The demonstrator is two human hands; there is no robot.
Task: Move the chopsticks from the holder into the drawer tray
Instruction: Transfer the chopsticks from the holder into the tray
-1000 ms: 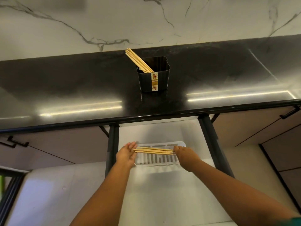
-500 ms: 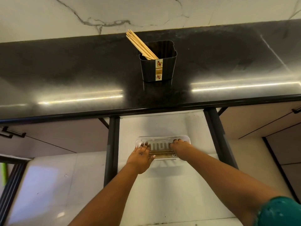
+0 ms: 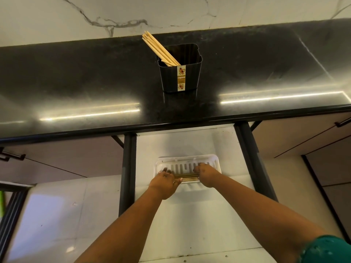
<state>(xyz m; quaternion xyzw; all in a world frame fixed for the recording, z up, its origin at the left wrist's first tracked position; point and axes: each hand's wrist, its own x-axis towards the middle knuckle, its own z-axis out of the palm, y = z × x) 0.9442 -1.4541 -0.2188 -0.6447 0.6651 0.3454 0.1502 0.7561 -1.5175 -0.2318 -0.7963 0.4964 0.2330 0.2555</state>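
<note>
Looking down through the head camera, I had both hands low in the open drawer [image 3: 190, 215], at the white slotted tray [image 3: 215, 161] that sat at its far end. A small bundle of chopsticks [image 3: 187, 177] lay flat across the near part of the tray, running left to right. My left hand [image 3: 164, 182] rested over the left end of the bundle, thumb stretched along the sticks and fingertips down on the tray; whether those fingers pinched the sticks or merely touched them I could not tell. My right hand [image 3: 206, 172] covered the right end, knuckles up and fingers curled under; its grip was hidden as well.

Up on the black countertop [image 3: 76, 82], beyond the drawer, stood the black holder [image 3: 179, 73] with a patterned label on its front. The remaining chopsticks [image 3: 159, 48] leaned out of it towards the far left, against a marbled white wall [image 3: 57, 12].
</note>
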